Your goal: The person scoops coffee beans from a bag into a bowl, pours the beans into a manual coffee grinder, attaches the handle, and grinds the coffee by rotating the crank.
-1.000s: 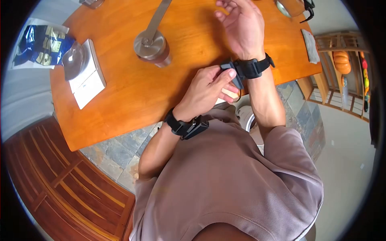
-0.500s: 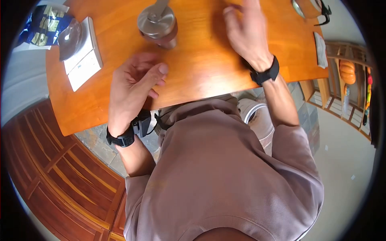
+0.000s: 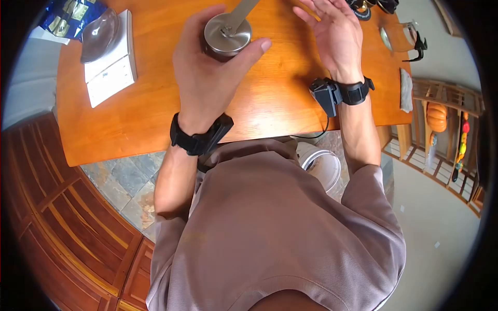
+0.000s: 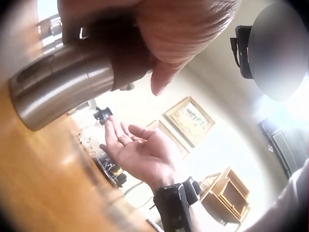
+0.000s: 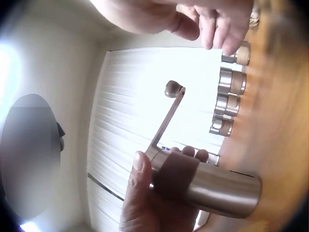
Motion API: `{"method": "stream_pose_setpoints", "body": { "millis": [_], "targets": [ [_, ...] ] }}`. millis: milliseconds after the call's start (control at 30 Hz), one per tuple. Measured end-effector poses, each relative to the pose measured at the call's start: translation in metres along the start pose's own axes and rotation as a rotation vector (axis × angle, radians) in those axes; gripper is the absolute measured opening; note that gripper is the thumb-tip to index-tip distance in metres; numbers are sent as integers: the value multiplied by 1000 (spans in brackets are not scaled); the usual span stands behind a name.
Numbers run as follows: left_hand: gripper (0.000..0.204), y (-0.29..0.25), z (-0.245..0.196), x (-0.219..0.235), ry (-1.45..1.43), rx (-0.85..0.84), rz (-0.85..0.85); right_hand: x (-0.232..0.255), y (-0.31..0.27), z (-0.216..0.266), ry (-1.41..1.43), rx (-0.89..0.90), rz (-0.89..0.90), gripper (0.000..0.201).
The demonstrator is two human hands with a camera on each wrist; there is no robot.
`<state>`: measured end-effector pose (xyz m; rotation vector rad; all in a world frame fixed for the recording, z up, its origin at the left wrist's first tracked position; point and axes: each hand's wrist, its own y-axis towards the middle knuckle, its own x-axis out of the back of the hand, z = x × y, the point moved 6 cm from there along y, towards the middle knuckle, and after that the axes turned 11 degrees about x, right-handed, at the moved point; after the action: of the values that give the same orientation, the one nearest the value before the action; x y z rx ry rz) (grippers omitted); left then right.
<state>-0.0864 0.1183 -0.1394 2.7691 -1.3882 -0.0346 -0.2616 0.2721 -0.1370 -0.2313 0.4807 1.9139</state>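
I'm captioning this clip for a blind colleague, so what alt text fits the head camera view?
Seen from above, a person's left hand grips a steel hand grinder standing on an orange wooden table, while the right hand hovers open beside it. A white scale with a dish on it sits at the table's left end.

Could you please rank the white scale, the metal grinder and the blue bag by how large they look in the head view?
1. white scale
2. metal grinder, partly hidden by the left hand
3. blue bag, cut off by the frame edge, so unsure
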Motion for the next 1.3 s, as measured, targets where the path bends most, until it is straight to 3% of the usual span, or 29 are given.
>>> {"method": "stream_pose_setpoints", "body": {
  "millis": [67, 133, 333, 467, 567, 667, 733, 967, 1067, 1233, 1300],
  "targets": [
    [54, 3, -1, -3, -41, 6, 8, -11, 6, 2, 11, -41, 20, 31],
    [51, 4, 0, -4, -81, 13, 16, -25, 10, 7, 79, -24, 157, 43],
    [34, 14, 5, -1, -32, -71, 91, -48, 19, 15, -58, -68, 463, 44],
    [41, 17, 5, -1, -14, -19, 61, -59, 19, 25, -161, -37, 422, 41],
    [40, 17, 9, 1, -26, -2, 60, -54, 23, 21, -116, -27, 483, 36],
    [39, 20, 12, 6, -8, -30, 38, -55, 21, 18, -313, 13, 601, 31],
    [39, 22, 12, 7, -3, -64, 24, -54, 16, 16, -251, -99, 583, 28],
    [36, 21, 12, 8, 109, -100, 53, -42, 14, 12, -302, -137, 623, 27],
    [35, 22, 12, 8, 106, -114, 55, -43, 12, 17, -300, -124, 630, 27],
    [35, 21, 13, 7, 114, -122, 51, -49, 10, 33, -576, -27, 734, 30],
    [36, 20, 12, 8, 127, -124, 27, -46, 12, 33, -538, -27, 688, 28]
  ]
}}
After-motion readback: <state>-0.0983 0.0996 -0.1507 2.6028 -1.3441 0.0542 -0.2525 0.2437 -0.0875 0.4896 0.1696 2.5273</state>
